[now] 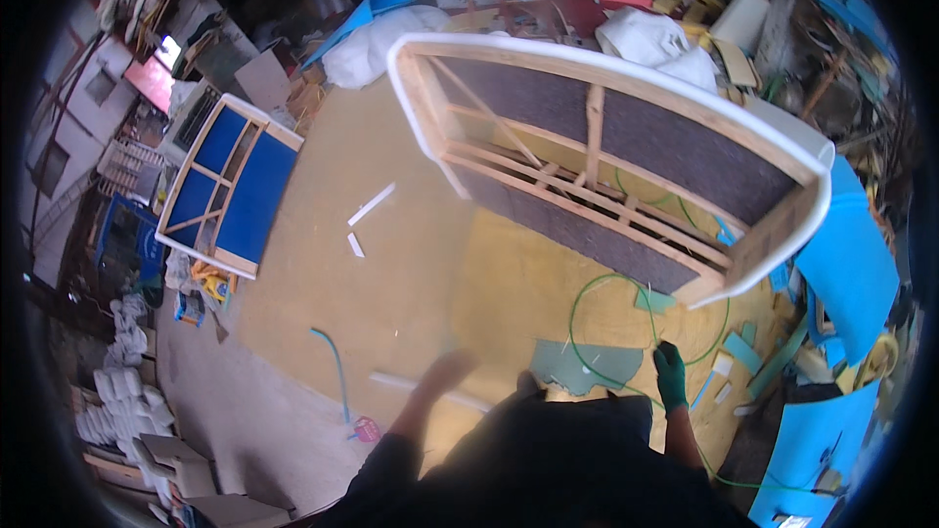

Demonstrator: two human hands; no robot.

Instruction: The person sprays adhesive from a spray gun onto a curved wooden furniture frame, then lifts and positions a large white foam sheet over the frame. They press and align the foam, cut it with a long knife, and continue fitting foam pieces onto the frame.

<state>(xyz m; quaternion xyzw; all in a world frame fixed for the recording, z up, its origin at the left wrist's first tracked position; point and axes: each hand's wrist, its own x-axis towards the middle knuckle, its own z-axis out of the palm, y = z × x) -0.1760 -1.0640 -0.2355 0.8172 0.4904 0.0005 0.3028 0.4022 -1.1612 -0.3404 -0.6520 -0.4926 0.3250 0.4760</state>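
Observation:
My bare left hand point(448, 372) is out to the left over the floor, close to a white strip point(430, 391). It is smeared by motion, so its fingers do not show clearly. My right hand point(670, 374), in a green glove, hangs at my right side. Its fingers look closed, and what they hold, if anything, is hidden. A thin green hose point(575, 318) loops over the floor beside that hand. Ahead stands a sofa frame point(595, 132) of bare wood with white padded edges and dark backing, apart from both hands.
A second frame with blue backing point(264, 186) stands at the left. White strips point(372, 203) and a teal strip point(334, 362) lie on the tan floor covering point(333, 264). A grey-green sheet point(587, 364) lies before me. Blue foam sheets point(849, 259) and scraps crowd the right.

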